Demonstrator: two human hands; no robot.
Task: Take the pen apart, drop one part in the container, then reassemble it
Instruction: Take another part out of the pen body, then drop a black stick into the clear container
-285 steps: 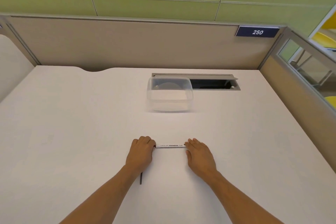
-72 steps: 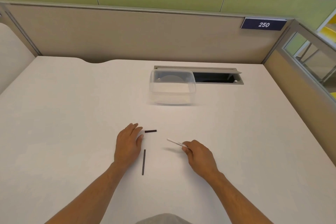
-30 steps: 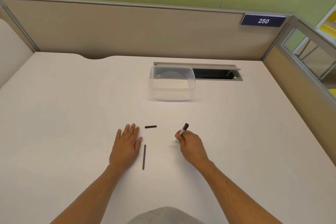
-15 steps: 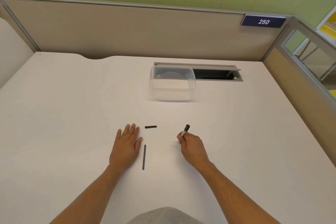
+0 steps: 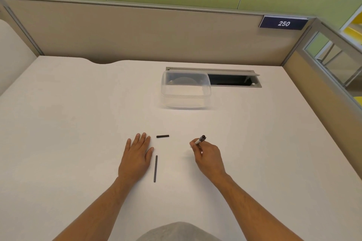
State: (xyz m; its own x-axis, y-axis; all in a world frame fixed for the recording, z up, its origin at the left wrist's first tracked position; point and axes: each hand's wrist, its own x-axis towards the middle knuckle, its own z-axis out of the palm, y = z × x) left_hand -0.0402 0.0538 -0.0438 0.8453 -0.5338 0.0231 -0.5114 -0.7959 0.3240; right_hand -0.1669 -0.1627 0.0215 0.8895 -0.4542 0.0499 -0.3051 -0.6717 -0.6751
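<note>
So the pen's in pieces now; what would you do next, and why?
Probably lift the short black piece and drop it into the clear container, which looks empty. The left hand lies flat beside it, while the right hand holds the pen barrel.

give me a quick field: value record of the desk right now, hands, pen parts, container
left hand: flat on the desk, palm down, holding nothing
right hand: gripping the pen barrel, dark end pointing up and away
short black piece: lying loose, just beyond the left fingertips
thin black rod: lying beside the left thumb
container: clear, no lid, no pen part seen inside
</note>
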